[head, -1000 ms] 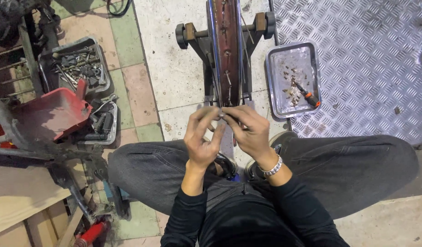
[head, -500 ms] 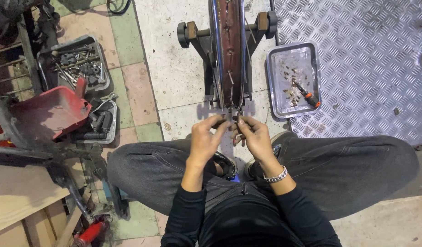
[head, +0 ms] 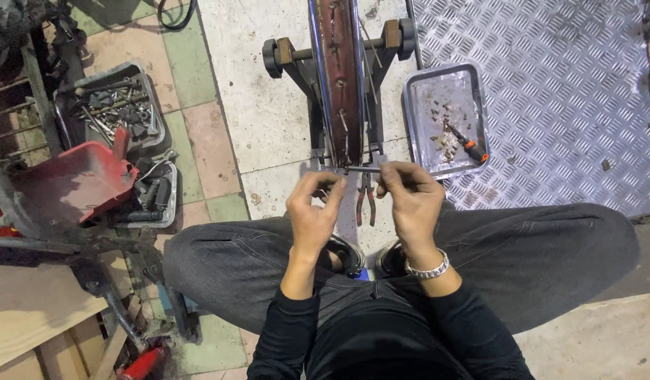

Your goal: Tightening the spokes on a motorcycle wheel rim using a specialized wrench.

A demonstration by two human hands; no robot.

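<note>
A thin spoke [head: 361,169] lies level, long axis nine to three, between the hands; left hand [head: 312,211] pinches its nine end, right hand [head: 410,200] its three end, equally near; rim [head: 337,77] stands at twelve; pliers [head: 367,200] lie beneath

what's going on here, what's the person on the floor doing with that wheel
A person sits on the floor facing a wheel rim held upright in a stand. The left hand and right hand together pinch a thin metal spoke just in front of the rim. Pliers lie on the floor between the hands. A metal tray with small parts and a screwdriver sits to the right.
</note>
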